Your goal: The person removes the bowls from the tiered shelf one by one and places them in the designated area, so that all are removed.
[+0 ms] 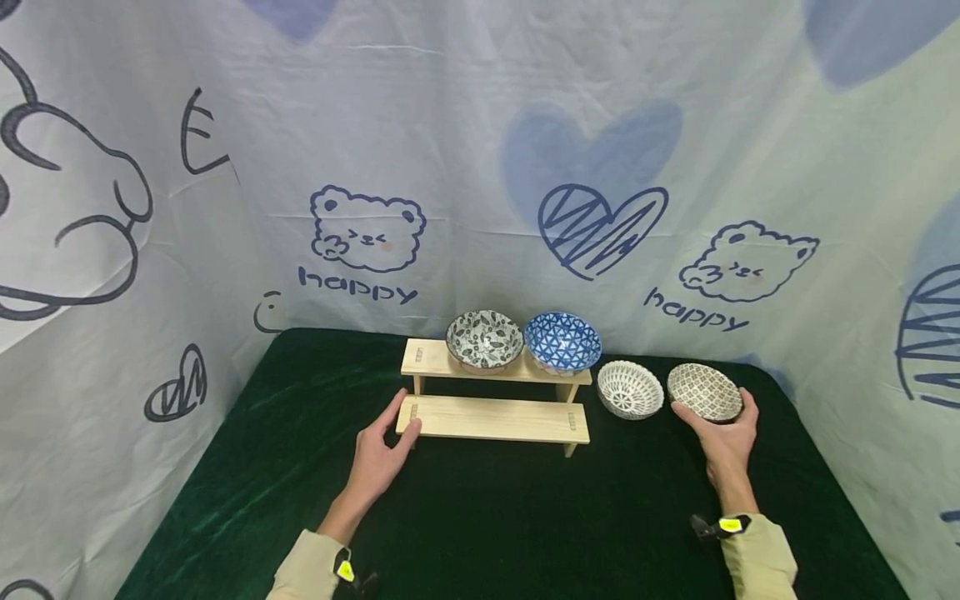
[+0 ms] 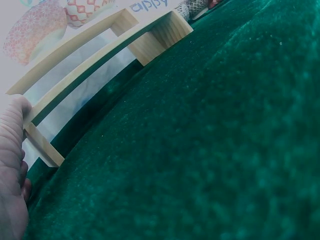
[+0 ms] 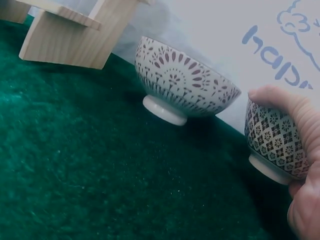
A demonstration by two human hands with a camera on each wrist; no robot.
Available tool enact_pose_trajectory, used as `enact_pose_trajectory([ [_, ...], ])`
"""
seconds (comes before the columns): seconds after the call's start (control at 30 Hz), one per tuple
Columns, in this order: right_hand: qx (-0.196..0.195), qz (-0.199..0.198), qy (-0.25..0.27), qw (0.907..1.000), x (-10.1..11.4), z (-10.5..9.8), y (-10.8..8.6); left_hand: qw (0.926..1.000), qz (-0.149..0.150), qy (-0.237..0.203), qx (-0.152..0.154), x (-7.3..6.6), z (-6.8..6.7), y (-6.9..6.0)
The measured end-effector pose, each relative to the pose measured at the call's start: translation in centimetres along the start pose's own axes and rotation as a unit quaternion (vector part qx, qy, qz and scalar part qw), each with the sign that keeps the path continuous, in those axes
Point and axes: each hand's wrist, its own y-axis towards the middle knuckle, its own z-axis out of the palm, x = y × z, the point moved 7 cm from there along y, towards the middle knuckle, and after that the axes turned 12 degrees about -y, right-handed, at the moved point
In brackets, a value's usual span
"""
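My left hand holds the left end of a two-step wooden rack, thumb at the front edge and fingers at the back. The left wrist view shows the thumb against the rack's lower board. With my right hand I grip a bowl with a brown lattice pattern, thumb and fingers on opposite sides of its rim. Its foot looks close to the cloth in the right wrist view; contact cannot be made out. Just left of it stands a white bowl with dark petal marks, untouched.
On the rack's upper step sit a leaf-patterned bowl and a blue triangle-patterned bowl, side by side. Dark green cloth covers the table. A pale printed curtain hangs close behind the rack and along both sides.
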Motion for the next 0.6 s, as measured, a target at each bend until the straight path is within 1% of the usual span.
enact_pose_trajectory([
  [0.07,0.001,0.0,0.0,1.0,-0.2,0.1,0.1,1.0,-0.003,-0.003,0.002,0.0,0.0,0.0],
  [0.33,0.001,-0.003,0.006,1.0,-0.9,0.3,0.4,1.0,0.001,-0.004,0.004,-0.1,0.0,-0.1],
  [0.6,0.02,0.003,0.004,0.9998,-1.2,0.6,0.5,1.0,-0.002,-0.001,0.008,-0.2,0.0,0.0],
])
